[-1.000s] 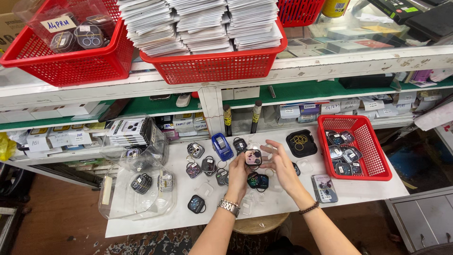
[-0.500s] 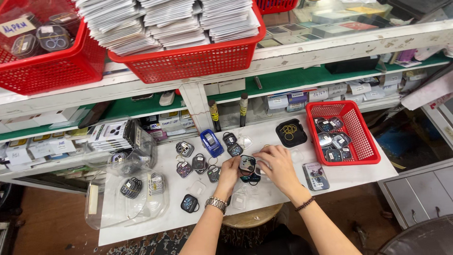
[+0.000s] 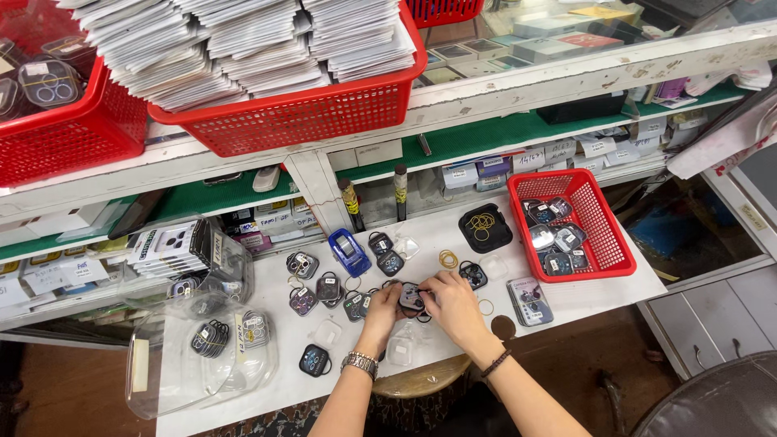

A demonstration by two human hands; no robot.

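Both hands meet over the middle of a white table (image 3: 583, 295). My left hand (image 3: 381, 314), with a metal watch on its wrist, and my right hand (image 3: 451, 306), with a dark bracelet, together pinch one small square clear case holding a dark lens cover (image 3: 410, 297). Several similar small cases (image 3: 324, 287) lie scattered on the table to the left of my hands, another one (image 3: 473, 274) to the right. A rubber band (image 3: 448, 259) lies just beyond my right hand.
A small red basket (image 3: 609, 243) of cases sits at the right. A black dish with rubber bands (image 3: 485, 227) and a blue tape dispenser (image 3: 350, 252) lie behind. Clear plastic bags (image 3: 202, 356) are at the left. Red baskets (image 3: 324, 113) of packets stand on the upper shelf.
Both hands have lowered the small case from above the table to just over its surface. The camera view has shifted a little to the right.
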